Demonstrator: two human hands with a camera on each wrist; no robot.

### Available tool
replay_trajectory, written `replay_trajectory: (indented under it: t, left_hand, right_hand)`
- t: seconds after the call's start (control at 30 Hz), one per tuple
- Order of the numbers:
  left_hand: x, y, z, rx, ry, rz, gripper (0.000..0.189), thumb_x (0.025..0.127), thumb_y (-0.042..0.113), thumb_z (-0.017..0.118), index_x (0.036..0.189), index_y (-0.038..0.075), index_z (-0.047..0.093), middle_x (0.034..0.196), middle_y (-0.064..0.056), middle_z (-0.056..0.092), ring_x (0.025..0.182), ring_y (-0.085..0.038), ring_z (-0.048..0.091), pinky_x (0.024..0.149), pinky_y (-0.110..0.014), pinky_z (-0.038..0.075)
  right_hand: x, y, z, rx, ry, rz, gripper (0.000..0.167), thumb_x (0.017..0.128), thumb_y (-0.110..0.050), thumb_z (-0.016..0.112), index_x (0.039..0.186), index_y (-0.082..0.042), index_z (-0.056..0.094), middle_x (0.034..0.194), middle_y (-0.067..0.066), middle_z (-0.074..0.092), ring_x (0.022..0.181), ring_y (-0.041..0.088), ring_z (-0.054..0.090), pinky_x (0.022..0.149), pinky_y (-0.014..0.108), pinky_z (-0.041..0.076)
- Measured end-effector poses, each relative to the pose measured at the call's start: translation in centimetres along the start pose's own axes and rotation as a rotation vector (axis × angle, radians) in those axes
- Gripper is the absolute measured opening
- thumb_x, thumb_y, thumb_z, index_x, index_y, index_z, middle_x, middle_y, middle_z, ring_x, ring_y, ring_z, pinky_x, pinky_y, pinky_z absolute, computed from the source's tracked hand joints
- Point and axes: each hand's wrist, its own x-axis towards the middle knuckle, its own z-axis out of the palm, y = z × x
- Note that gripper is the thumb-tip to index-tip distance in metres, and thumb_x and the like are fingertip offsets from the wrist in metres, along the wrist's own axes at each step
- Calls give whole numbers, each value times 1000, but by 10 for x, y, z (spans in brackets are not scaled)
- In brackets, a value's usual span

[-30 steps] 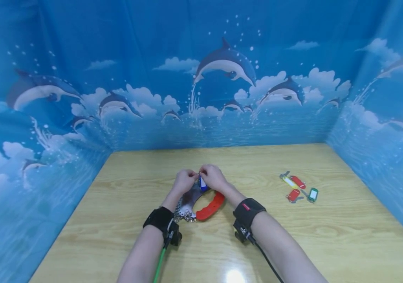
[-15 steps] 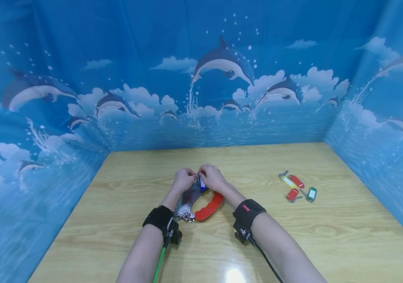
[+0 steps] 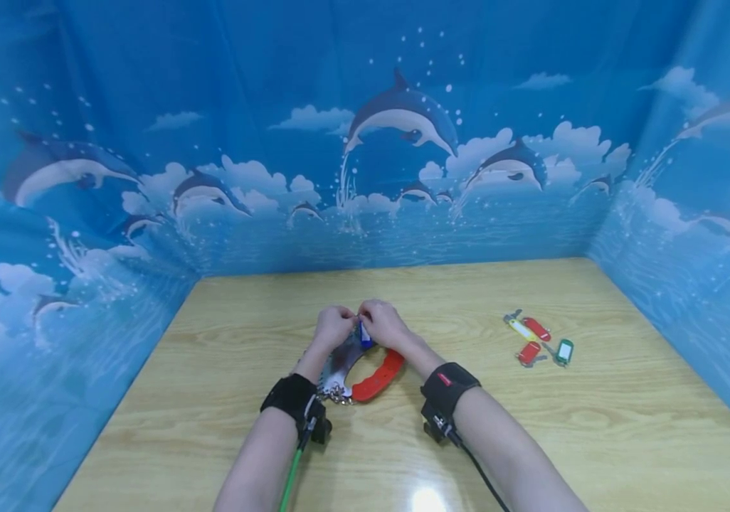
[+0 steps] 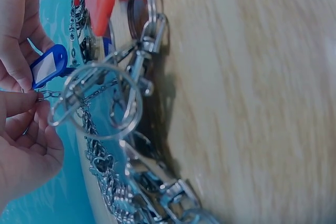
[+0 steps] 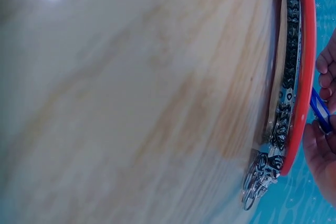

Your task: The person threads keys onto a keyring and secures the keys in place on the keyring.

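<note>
My right hand (image 3: 385, 323) pinches a blue key tag (image 4: 48, 66) with a pale label window. Close beside it, my left hand (image 3: 334, 328) pinches the end of a thin metal chain (image 4: 51, 94), seen in the left wrist view. Both hands are fingertip to fingertip just above the far side of a curved silver metal piece (image 3: 341, 361) with a red handle (image 3: 378, 380). Chains, clips and split rings hang round this piece. A large split ring (image 4: 137, 121) stands near the left wrist camera. Whether a key hangs from the blue tag is hidden by the fingers.
On the right of the wooden table (image 3: 467, 441) lie a yellow key tag (image 3: 521, 328), a red key tag (image 3: 536, 328), another red key tag (image 3: 529, 353) and a green key tag (image 3: 564, 352), with keys. A dolphin-print curtain (image 3: 243, 235) encloses the table.
Both hands keep their pinch at nearly the same spot, with only slight finger movement. The blue key tag has shifted a little in the right fingers. The loose tags have not moved.
</note>
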Motion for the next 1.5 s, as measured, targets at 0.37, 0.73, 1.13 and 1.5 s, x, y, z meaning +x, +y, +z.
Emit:
replay_trajectory:
  t: [0.37,0.73,1.13,1.5]
  left_hand:
    - [-3,-13,3,-19,-32,82,14,83,10,63,80,-3,69,68,-4,58,59,-13,47,52,-23,37]
    - [0,-13,6,-45,-16,84,16,87,10,60,86,-3,68,73,-8,61,59,-13,46,51,-23,35]
    - [1,-11,5,-27,-51,45,19,92,13,55,89,-2,66,75,-8,58,60,-14,46,51,-23,36]
    - [26,-32,17,17,-38,137,21,92,19,56,82,2,66,77,-8,61,67,-20,54,59,-32,45]
  right_hand:
    - [-3,3,2,93,-2,106,10,91,-7,55,90,-3,65,87,8,63,76,19,57,66,30,47]
    - [-1,3,1,136,3,87,10,90,-8,57,89,-4,66,84,6,63,75,18,57,67,30,46]
    - [0,2,-2,80,-27,62,10,91,-8,56,89,-6,66,83,5,62,75,17,56,66,31,45]
    - [2,-1,-4,-94,-33,-55,10,89,-5,55,87,-6,65,86,7,62,83,22,59,73,33,47]
